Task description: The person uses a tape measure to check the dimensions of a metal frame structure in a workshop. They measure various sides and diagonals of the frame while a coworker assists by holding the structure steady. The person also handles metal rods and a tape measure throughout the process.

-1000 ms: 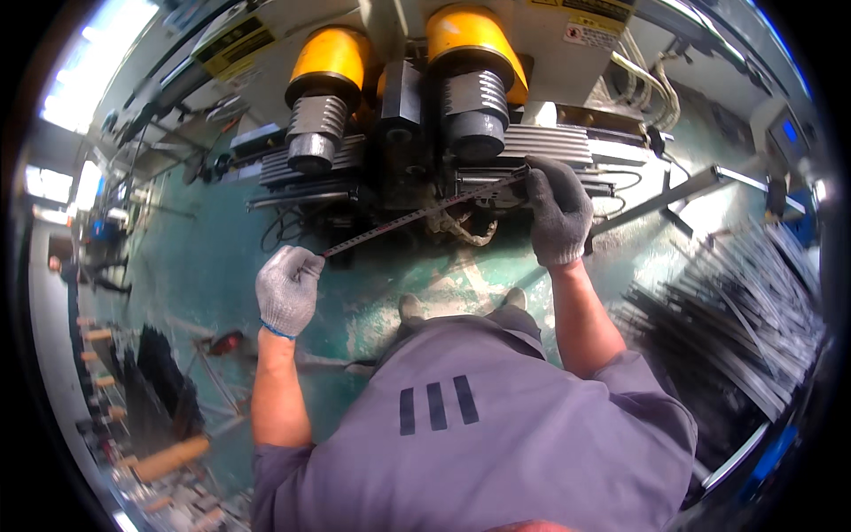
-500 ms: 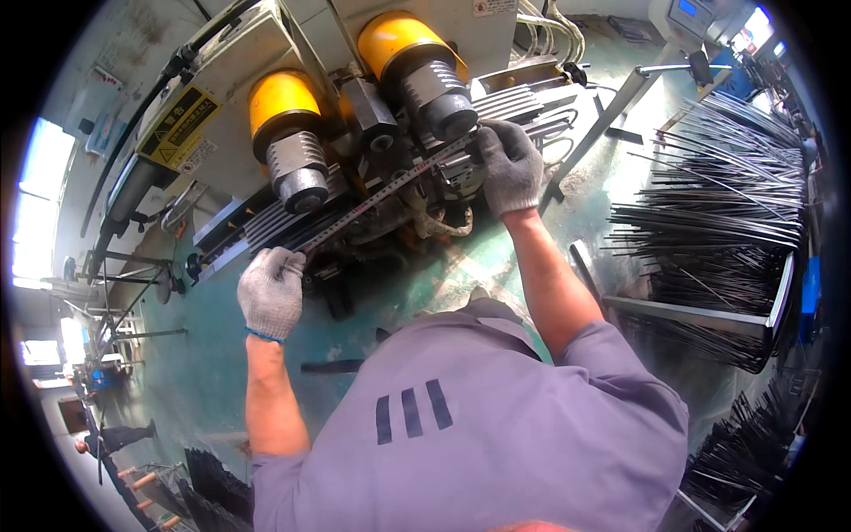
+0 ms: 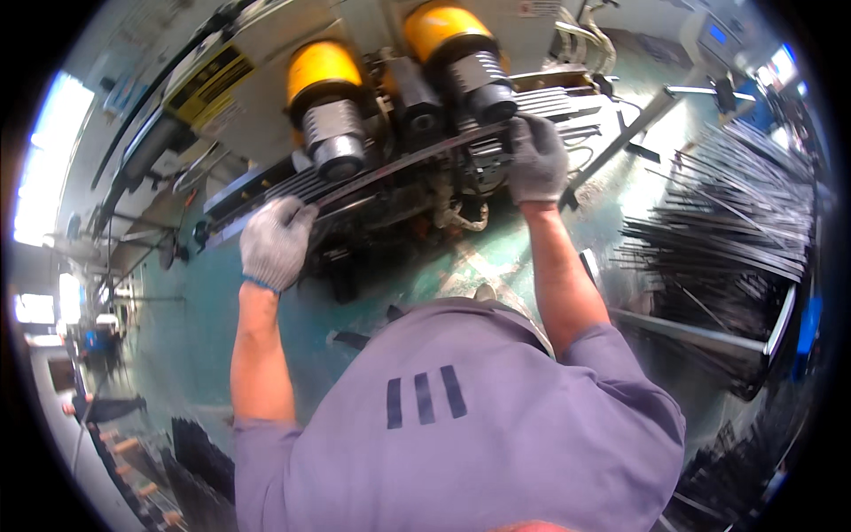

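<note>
A long thin strip (image 3: pixel 417 160) with evenly spaced marks and reddish patches is stretched slantwise between my gloved hands; motion blur hides its finer detail. Closed over its lower left end, my left hand (image 3: pixel 277 244) wears a grey knit glove with a blue cuff. My right hand (image 3: pixel 539 161), gloved alike, pinches the upper right end beside the right metal nose (image 3: pixel 489 99) of a machine. Under the left metal nose (image 3: pixel 337 152), the strip passes close in front of the machine. Whether it touches the machine, I cannot tell.
Two yellow cylinders (image 3: pixel 324 73) carry the noses, with a dark block (image 3: pixel 415 97) between them. Parallel metal rails (image 3: pixel 567 106) extend behind my hands. Many thin dark rods (image 3: pixel 727 213) lie in a metal-framed rack (image 3: pixel 700 330) at right. Another person (image 3: pixel 111 409) is far left.
The camera view has shifted, so the machine appears lower and further right. My left hand has risen outward beside the left nose, and the strip slopes less steeply. Both hands keep their grip.
</note>
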